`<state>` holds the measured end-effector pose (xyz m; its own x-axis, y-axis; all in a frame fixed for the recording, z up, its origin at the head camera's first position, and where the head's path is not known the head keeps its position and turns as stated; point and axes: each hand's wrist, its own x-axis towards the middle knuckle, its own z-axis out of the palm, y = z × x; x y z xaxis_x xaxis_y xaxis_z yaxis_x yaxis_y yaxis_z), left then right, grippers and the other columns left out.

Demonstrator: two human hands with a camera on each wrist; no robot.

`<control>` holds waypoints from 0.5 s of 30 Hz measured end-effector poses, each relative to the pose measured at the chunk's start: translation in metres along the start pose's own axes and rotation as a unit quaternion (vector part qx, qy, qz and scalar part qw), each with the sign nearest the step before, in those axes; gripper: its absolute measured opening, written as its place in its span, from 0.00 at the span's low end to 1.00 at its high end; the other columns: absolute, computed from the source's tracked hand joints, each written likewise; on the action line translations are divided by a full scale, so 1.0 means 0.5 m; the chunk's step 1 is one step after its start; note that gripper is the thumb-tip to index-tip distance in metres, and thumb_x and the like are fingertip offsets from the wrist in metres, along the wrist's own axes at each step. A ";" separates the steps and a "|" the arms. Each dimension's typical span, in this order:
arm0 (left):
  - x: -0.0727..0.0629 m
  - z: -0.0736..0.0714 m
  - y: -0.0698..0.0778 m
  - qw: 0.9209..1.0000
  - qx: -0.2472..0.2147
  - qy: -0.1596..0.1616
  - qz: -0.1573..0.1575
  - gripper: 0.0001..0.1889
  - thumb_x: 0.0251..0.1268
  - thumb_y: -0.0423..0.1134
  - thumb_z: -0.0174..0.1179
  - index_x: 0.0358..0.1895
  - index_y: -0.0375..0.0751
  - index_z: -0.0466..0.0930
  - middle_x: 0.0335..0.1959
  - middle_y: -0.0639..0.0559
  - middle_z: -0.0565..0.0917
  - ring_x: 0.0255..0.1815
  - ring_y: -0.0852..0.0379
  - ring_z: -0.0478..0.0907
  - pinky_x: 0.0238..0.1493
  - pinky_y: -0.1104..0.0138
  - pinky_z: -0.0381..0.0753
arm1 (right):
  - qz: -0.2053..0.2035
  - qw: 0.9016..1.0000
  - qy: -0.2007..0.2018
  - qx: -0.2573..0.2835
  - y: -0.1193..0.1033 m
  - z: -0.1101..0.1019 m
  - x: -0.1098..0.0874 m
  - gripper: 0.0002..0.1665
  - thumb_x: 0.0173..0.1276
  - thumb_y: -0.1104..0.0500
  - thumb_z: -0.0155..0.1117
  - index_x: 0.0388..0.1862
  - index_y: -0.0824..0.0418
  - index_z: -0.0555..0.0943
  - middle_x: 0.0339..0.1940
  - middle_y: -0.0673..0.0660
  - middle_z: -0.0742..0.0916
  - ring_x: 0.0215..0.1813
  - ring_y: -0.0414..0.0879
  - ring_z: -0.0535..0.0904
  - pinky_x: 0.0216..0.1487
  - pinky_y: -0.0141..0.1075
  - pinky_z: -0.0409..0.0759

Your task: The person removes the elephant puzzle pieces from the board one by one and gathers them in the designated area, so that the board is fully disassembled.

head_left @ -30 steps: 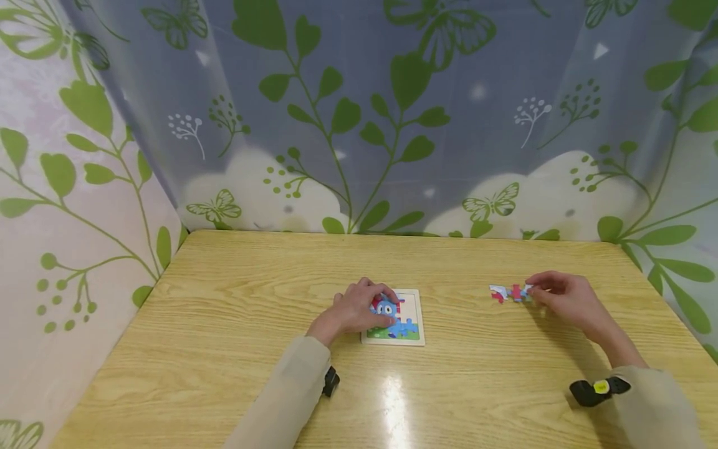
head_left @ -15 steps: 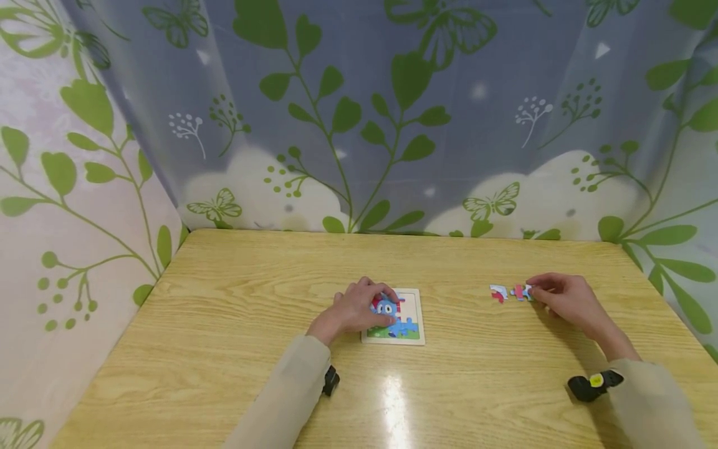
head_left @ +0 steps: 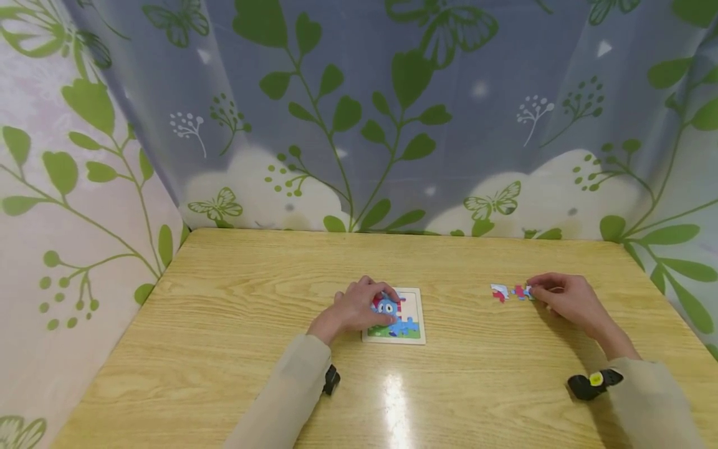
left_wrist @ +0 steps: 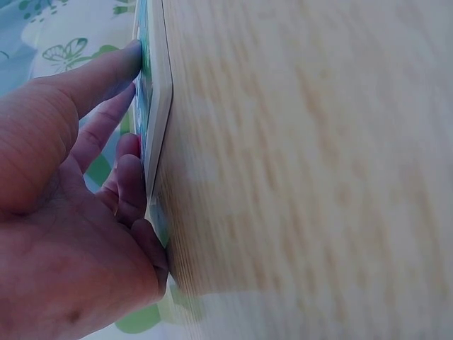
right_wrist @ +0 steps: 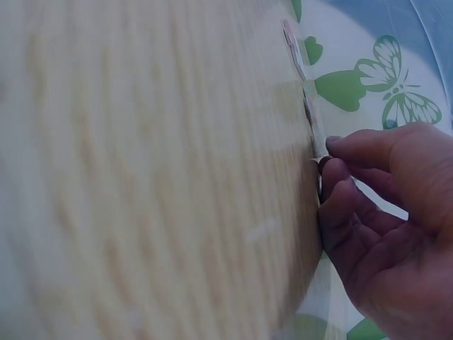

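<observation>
A square jigsaw puzzle board (head_left: 414, 341) with a pale frame lies on the wooden table, partly filled with pieces showing a blue cartoon figure; its upper right part is bare. My left hand (head_left: 359, 305) rests over the board's left side, thumb and fingertips touching the picture; in the left wrist view the thumb (left_wrist: 106, 71) presses on the board's face. To the right, my right hand (head_left: 569, 302) pinches a small puzzle piece (head_left: 530, 290) low at the tabletop, mostly hidden by the fingertips. Just left of it lies a red and blue piece (head_left: 518, 292).
Another puzzle piece (head_left: 499, 292), white and red, lies left of the pinched one, a small gap apart. A patterned curtain (head_left: 359, 156) with green leaves and butterflies hangs behind the table (head_left: 252, 274). Both wrists wear black camera mounts.
The pieces at my right hand have moved slightly right, leaving a gap beside the white and red piece. The left hand and the board have stayed in place.
</observation>
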<state>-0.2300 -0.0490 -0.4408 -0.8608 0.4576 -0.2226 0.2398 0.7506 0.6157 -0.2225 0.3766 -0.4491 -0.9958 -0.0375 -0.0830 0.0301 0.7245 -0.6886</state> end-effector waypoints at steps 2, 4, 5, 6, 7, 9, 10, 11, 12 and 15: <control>0.000 0.000 0.000 1.000 -0.001 -0.001 0.000 0.16 0.66 0.52 0.68 0.55 0.63 0.81 0.59 0.49 0.73 0.59 0.46 0.67 0.51 0.53 0.61 | 0.001 1.000 0.002 -0.002 0.001 0.000 0.000 0.24 0.80 0.51 0.58 0.60 0.70 0.80 0.38 0.54 0.87 0.31 0.34 0.77 0.28 0.34 0.79; 0.000 -0.001 0.000 1.000 -0.001 -0.001 0.000 0.16 0.66 0.52 0.68 0.55 0.63 0.81 0.59 0.49 0.73 0.59 0.46 0.67 0.51 0.53 0.61 | 0.004 1.000 0.003 -0.003 0.000 0.000 0.001 0.24 0.80 0.51 0.58 0.60 0.69 0.80 0.39 0.54 0.88 0.32 0.34 0.77 0.29 0.34 0.79; 0.000 -0.001 0.000 1.000 -0.001 0.000 0.000 0.16 0.66 0.52 0.68 0.55 0.63 0.81 0.60 0.49 0.73 0.59 0.46 0.67 0.51 0.53 0.61 | 0.004 1.000 0.004 -0.003 -0.001 0.000 0.001 0.24 0.79 0.50 0.58 0.60 0.69 0.80 0.39 0.54 0.88 0.32 0.34 0.77 0.29 0.34 0.79; 0.000 -0.001 0.000 1.000 -0.001 0.000 0.000 0.16 0.66 0.52 0.68 0.55 0.63 0.81 0.59 0.48 0.73 0.59 0.46 0.67 0.51 0.53 0.61 | 0.003 1.000 0.005 -0.003 -0.002 -0.001 0.001 0.24 0.79 0.50 0.58 0.60 0.69 0.80 0.39 0.54 0.88 0.32 0.34 0.77 0.29 0.34 0.79; 0.000 -0.002 0.000 1.000 -0.001 0.001 0.000 0.16 0.66 0.52 0.68 0.55 0.63 0.81 0.59 0.48 0.73 0.59 0.46 0.67 0.51 0.53 0.61 | 0.001 1.000 0.006 -0.002 -0.004 -0.001 0.000 0.24 0.79 0.50 0.58 0.60 0.69 0.80 0.39 0.54 0.88 0.32 0.34 0.77 0.29 0.34 0.79; -0.001 -0.002 0.000 1.000 -0.001 0.000 0.002 0.16 0.66 0.52 0.68 0.56 0.63 0.81 0.59 0.48 0.73 0.59 0.46 0.67 0.51 0.53 0.61 | -0.003 1.000 0.010 0.000 -0.008 0.000 -0.003 0.24 0.79 0.51 0.59 0.59 0.69 0.81 0.39 0.55 0.88 0.32 0.34 0.78 0.28 0.34 0.79; -0.001 -0.002 0.000 1.000 -0.001 -0.002 0.002 0.16 0.66 0.52 0.68 0.56 0.63 0.81 0.59 0.48 0.73 0.59 0.46 0.67 0.51 0.53 0.61 | -0.006 1.000 0.012 0.001 -0.011 0.001 -0.005 0.23 0.79 0.51 0.59 0.59 0.69 0.81 0.39 0.56 0.88 0.32 0.34 0.79 0.28 0.34 0.79; -0.001 -0.002 -0.001 1.000 -0.001 -0.003 0.004 0.16 0.66 0.52 0.68 0.56 0.63 0.81 0.59 0.48 0.73 0.59 0.46 0.67 0.51 0.53 0.61 | -0.010 1.000 0.016 0.000 -0.014 0.002 -0.008 0.23 0.79 0.51 0.59 0.58 0.69 0.81 0.39 0.56 0.88 0.32 0.34 0.79 0.29 0.34 0.80; -0.001 -0.003 -0.001 1.000 -0.002 -0.004 0.005 0.17 0.67 0.52 0.68 0.57 0.63 0.81 0.59 0.48 0.73 0.59 0.46 0.67 0.52 0.52 0.61 | -0.012 1.000 0.020 -0.002 -0.016 0.004 -0.011 0.23 0.79 0.51 0.59 0.58 0.69 0.81 0.39 0.57 0.88 0.32 0.34 0.80 0.29 0.35 0.80; -0.002 -0.003 -0.002 1.000 -0.004 -0.008 0.009 0.17 0.66 0.52 0.68 0.57 0.63 0.81 0.59 0.49 0.73 0.59 0.46 0.66 0.54 0.51 0.61 | -0.019 0.999 0.032 -0.008 -0.029 0.010 -0.019 0.23 0.78 0.50 0.59 0.58 0.68 0.82 0.42 0.61 0.89 0.33 0.32 0.81 0.30 0.34 0.81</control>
<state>-0.2303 -0.0511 -0.4401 -0.8492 0.4783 -0.2237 0.2514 0.7387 0.6254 -0.2132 0.3629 -0.4419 -0.9997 -0.0216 -0.0094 -0.0095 0.7340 -0.6791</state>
